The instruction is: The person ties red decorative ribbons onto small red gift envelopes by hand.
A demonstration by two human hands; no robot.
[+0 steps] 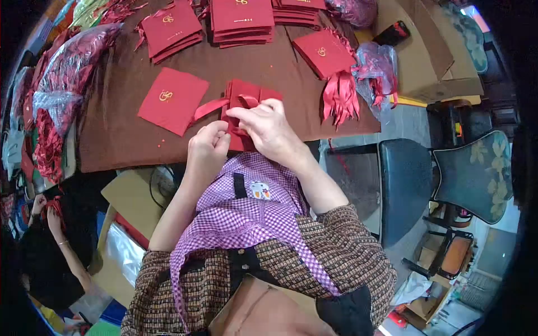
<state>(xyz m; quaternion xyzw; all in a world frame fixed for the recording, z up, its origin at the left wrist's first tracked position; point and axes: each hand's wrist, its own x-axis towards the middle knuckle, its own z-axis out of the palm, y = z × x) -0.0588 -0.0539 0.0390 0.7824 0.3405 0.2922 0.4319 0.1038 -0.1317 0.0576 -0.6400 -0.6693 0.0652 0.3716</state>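
Observation:
A red folded piece (240,89) with a red ribbon lies at the near edge of the brown-covered table. My right hand (268,126) is over its right side, fingers bent and pressed on the red ribbon and cloth. Just left of it, my left hand (208,144) is closed, thumb against the curled fingers; whatever it pinches is too small to make out. A ribbon end (210,107) stretches from the piece toward a flat red pouch (174,101) with a gold logo, which lies to the left.
Stacks of red pouches (242,22) stand at the back of the brown table (117,140). Ribbons (340,98) hang at the right, near a cardboard box (454,84). Plastic-wrapped bundles (70,70) lie left. Another person (50,252) works at lower left. Chairs (404,190) stand right.

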